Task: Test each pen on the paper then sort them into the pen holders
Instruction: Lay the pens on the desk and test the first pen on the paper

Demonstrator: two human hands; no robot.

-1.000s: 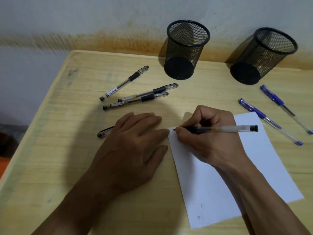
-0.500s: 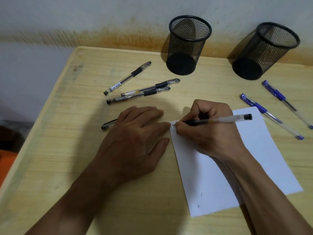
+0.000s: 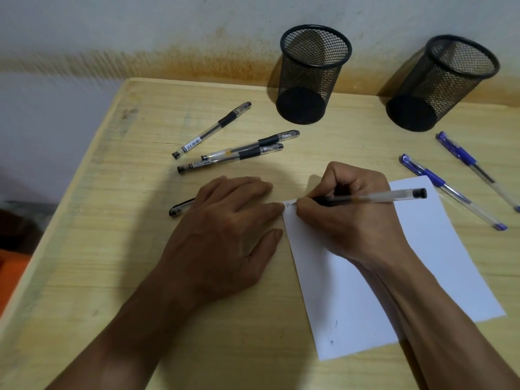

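Observation:
My right hand (image 3: 351, 218) grips a clear black-ink pen (image 3: 377, 197), its tip on the top left corner of the white paper (image 3: 427, 266), beside a small scribble. My left hand (image 3: 225, 235) lies flat on the table with its fingertips at the paper's left edge, partly covering a black pen cap (image 3: 180, 208). Three black pens (image 3: 242, 150) lie behind my left hand. Two blue pens (image 3: 450, 190) lie to the right of the paper. Two black mesh pen holders (image 3: 312, 74) (image 3: 441, 83) stand by the wall, nothing visible in them.
The wooden table (image 3: 112, 249) ends at a left edge with an orange object (image 3: 11, 271) on the floor beyond. A stained wall (image 3: 168, 38) runs behind the holders.
A small pen mark has appeared at the paper's top corner. The pen's rear end has risen slightly. My left hand keeps its place.

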